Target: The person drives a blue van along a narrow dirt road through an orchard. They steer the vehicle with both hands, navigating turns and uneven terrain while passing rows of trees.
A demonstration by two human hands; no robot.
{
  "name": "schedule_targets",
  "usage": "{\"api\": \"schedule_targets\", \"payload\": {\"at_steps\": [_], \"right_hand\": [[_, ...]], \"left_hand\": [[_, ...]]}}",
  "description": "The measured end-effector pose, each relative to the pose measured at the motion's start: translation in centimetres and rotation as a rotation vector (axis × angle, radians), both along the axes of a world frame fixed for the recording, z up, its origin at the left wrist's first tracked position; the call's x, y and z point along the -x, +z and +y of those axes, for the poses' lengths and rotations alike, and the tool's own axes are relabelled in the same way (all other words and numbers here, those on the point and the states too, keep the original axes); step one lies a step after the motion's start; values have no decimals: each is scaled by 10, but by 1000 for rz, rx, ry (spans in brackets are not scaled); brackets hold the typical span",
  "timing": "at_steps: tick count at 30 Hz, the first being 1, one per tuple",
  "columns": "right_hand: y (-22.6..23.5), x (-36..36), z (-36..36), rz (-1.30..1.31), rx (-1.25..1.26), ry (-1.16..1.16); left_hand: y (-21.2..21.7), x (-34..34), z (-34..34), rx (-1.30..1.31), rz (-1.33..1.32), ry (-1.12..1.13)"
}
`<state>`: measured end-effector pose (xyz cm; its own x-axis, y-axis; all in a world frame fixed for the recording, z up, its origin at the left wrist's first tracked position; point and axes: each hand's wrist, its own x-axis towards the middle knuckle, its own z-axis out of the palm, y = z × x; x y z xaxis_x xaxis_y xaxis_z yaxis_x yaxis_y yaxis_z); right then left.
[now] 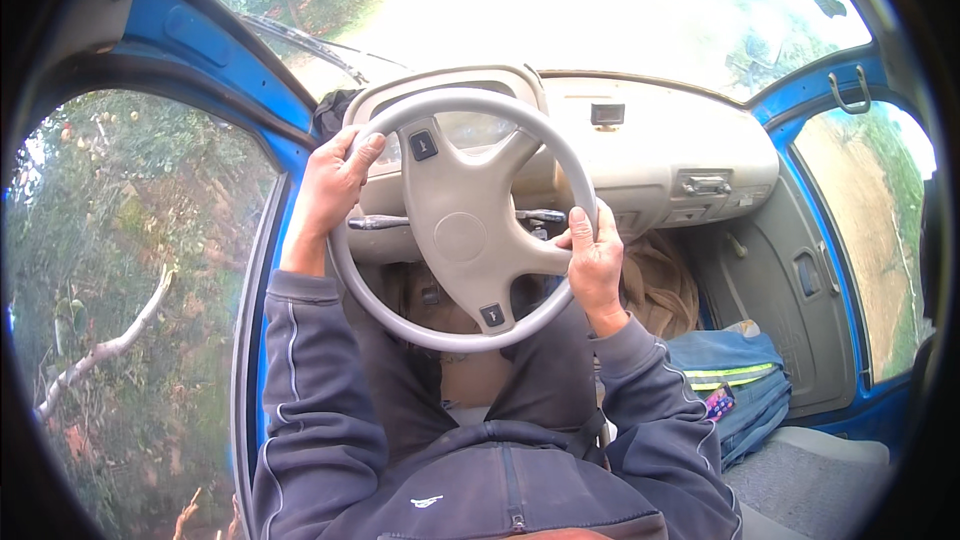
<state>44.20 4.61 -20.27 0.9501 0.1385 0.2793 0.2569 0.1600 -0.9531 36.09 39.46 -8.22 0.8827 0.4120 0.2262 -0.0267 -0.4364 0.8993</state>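
Both of my hands are on the grey steering wheel [462, 342] of a vehicle cab. At the rim's upper left, my left hand [338, 178] is closed, with the thumb lying along the rim. My right hand [597, 258] grips the rim at its right side, thumb pointing up, beside the end of a spoke. The wheel is turned, so its dark horn buttons sit at the upper left and at the bottom. Behind it, a dark stalk lever [378, 223] shows on the left and another stalk [541, 215] on the right.
A beige dashboard [660, 155] spans the front under the bright windshield. On the passenger seat [800, 475] lies a blue garment [735, 355] with a reflective yellow stripe. Brown cloth [660, 285] is bunched below the dash. Trees and a branch [115, 345] show through the left window.
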Motion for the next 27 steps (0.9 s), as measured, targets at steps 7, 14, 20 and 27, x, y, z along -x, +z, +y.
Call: {"api": "schedule_targets", "payload": {"at_steps": [7,14,20,27], "right_hand": [[6,2,5,23,31,7],[-11,37,18,3,-28,-151],[-32,53,17,-39,-38,-214],[-19,41,18,-96,75,-232]], "left_hand": [[-3,3,4,-43,-3,59],[15,-19,6,-267,0,-42],[20,-44,2,-411,-84,-153],[8,-28,15,-371,-82,-82]]}}
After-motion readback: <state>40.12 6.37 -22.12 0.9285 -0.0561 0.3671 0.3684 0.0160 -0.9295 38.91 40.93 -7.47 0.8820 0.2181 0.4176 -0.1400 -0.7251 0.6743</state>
